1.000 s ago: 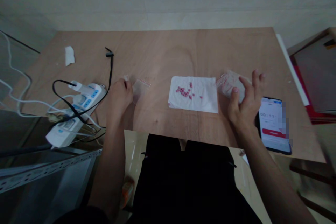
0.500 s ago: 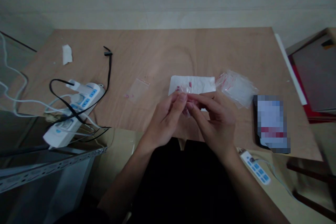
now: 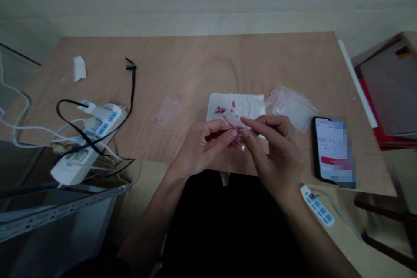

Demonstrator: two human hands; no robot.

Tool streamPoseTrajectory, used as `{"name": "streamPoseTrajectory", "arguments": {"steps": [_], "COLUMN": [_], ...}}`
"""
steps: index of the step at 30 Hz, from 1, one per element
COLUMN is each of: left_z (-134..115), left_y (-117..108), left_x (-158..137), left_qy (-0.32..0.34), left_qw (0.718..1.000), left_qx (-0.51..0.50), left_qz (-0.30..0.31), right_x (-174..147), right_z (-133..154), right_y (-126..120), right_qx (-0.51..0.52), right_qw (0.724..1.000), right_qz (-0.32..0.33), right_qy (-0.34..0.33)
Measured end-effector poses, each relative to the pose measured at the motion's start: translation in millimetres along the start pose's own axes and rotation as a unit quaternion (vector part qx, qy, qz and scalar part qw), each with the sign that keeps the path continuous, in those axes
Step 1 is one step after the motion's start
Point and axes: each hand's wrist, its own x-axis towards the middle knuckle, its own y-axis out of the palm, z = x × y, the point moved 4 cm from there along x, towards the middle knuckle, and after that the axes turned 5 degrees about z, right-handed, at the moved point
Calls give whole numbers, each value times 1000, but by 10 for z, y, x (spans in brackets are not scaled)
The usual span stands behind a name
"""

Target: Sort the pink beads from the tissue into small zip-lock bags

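Observation:
A small clear zip bag (image 3: 232, 118) with a red line along its mouth is held up between my two hands, just over the table's near edge. My left hand (image 3: 208, 143) pinches one side of it between thumb and forefinger. On the other side, the thumb and forefinger of my right hand (image 3: 273, 147) grip the bag, and the fingers cover part of it. Just beyond lies a white sheet of paper (image 3: 250, 103), with several small dark-pink pieces (image 3: 220, 110) on it. Another clear zip bag (image 3: 170, 110) lies flat to the left, with a few pink pieces at its lower end.
A heap of clear zip bags (image 3: 291, 106) lies right of the paper. A phone (image 3: 325, 139) rests near the right front edge of the wooden table (image 3: 182, 61). At left are a power strip (image 3: 74, 163) with tangled cables and a white scrap (image 3: 80, 68).
My fingers have moved slightly apart, and the bag's red-lined mouth now shows between them. More pink pieces on the paper are visible. The whole view has shifted a little.

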Motion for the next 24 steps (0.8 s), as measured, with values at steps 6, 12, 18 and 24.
{"name": "streamPoseTrajectory", "arguments": {"steps": [6, 12, 18, 24], "left_z": [-21, -177, -311, -304], "left_y": [-8, -12, 27, 34], "left_x": [3, -40, -156, -174], "left_qy": [36, 51, 46, -19], "left_qw": [999, 992, 935, 946], "left_qx": [8, 113, 338, 315], "left_qz": [-39, 5, -95, -75], "right_x": [39, 126, 119, 120], "right_z": [85, 95, 217, 128], "right_y": [-45, -101, -223, -244], "right_qx": [66, 75, -152, -113], "right_qw": [996, 982, 987, 989], "right_qz": [51, 151, 43, 98], "right_qy": [31, 86, -5, 10]}}
